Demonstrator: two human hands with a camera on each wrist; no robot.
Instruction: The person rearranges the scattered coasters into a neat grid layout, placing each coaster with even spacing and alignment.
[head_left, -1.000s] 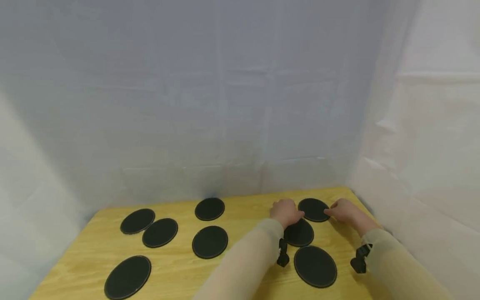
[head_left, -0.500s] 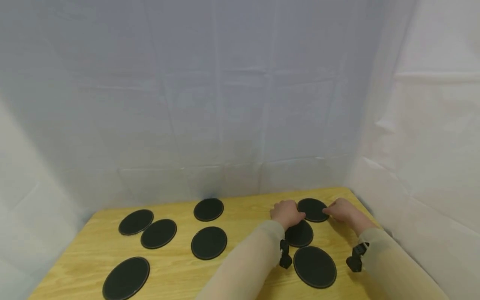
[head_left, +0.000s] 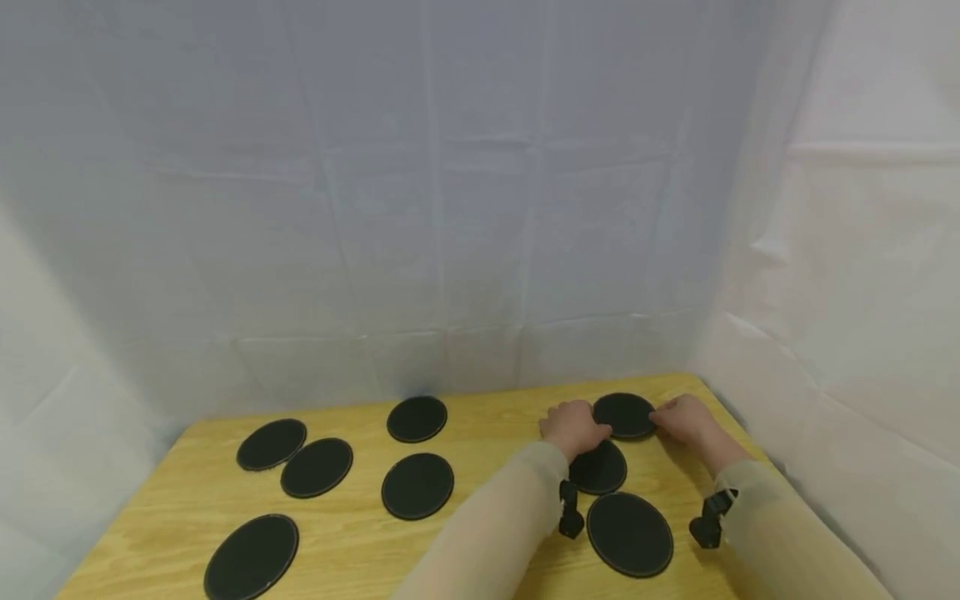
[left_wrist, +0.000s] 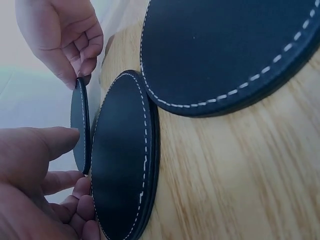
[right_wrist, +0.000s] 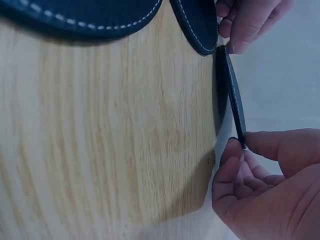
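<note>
Two hands pinch one black coaster (head_left: 624,414) by opposite edges at the table's (head_left: 480,533) far right corner: left hand (head_left: 573,427) and right hand (head_left: 684,419) lifting it just off the wood.

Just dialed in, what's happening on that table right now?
A person is lifting one round black coaster at the far right of the wooden table with both hands. The left hand holds its left edge, and the right hand pinches its right edge. The wrist views show it raised off the wood. Next to it lie a second coaster and a larger mat; five more black rounds lie flat to the left.
</note>
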